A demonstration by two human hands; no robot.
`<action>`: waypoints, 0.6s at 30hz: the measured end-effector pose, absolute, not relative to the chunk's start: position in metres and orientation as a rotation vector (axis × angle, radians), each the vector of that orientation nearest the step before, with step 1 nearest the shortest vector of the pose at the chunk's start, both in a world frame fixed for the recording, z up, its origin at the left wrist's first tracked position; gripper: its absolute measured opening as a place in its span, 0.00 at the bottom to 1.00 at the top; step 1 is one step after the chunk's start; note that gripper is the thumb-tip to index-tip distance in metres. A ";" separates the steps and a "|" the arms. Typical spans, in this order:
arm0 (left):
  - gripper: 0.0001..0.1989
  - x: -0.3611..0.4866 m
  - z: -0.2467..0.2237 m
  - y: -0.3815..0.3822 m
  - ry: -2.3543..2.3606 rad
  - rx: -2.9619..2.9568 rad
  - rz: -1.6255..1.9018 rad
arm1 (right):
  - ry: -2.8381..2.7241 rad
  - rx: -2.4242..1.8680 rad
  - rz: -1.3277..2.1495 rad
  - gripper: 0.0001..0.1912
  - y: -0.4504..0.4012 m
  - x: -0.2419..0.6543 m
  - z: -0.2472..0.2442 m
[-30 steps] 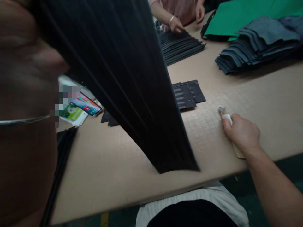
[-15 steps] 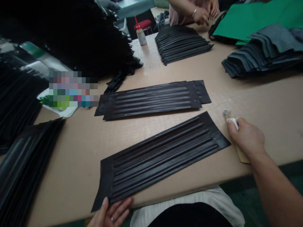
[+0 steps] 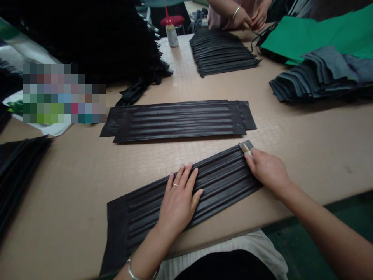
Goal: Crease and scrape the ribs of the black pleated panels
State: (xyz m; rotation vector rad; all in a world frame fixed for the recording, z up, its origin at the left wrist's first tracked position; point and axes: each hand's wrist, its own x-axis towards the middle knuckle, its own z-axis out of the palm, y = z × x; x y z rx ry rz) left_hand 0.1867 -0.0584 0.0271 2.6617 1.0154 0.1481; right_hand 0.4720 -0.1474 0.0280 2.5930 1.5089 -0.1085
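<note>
A black ribbed panel [image 3: 215, 182] lies slanted on the tan table near its front edge. My left hand [image 3: 181, 198] rests flat on the panel's middle, fingers spread, holding nothing. At the panel's upper right end, my right hand [image 3: 269, 169] is closed around a small flat tool [image 3: 245, 148] with a pale wrapping, its tip against the panel's top corner. Most of the tool is hidden by the hand. Behind lies a second ribbed set of black panels [image 3: 180, 120], stacked slightly offset.
Large black stacks [image 3: 87, 39] stand at the back left, with more black sheets [image 3: 20, 167] at the left edge. A red-tipped bottle [image 3: 172, 37], fanned black strips [image 3: 224, 52], grey cloth pieces [image 3: 323, 74] and green sheets [image 3: 317, 37] lie farther back, near another person's hands [image 3: 250, 19].
My left hand has moved from the panel's lower left corner onto its middle. My right hand has carried the tool left from the bare table onto the panel's upper right corner.
</note>
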 end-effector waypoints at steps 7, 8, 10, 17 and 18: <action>0.29 0.186 0.009 -0.065 1.030 2.812 0.083 | 1.428 2.567 -0.050 0.15 -0.133 0.468 0.028; 0.29 0.185 0.010 -0.065 1.032 2.813 0.095 | 1.424 2.568 -0.037 0.16 -0.131 0.467 0.028; 0.29 0.185 0.010 -0.064 1.029 2.815 0.121 | 1.410 2.572 -0.025 0.16 -0.134 0.462 0.025; 0.30 0.182 0.012 -0.069 0.996 2.797 0.111 | 1.447 2.565 0.150 0.19 -0.175 0.482 0.012; 0.31 0.180 0.012 -0.070 0.989 2.799 0.111 | 1.467 2.580 0.162 0.20 -0.179 0.496 0.008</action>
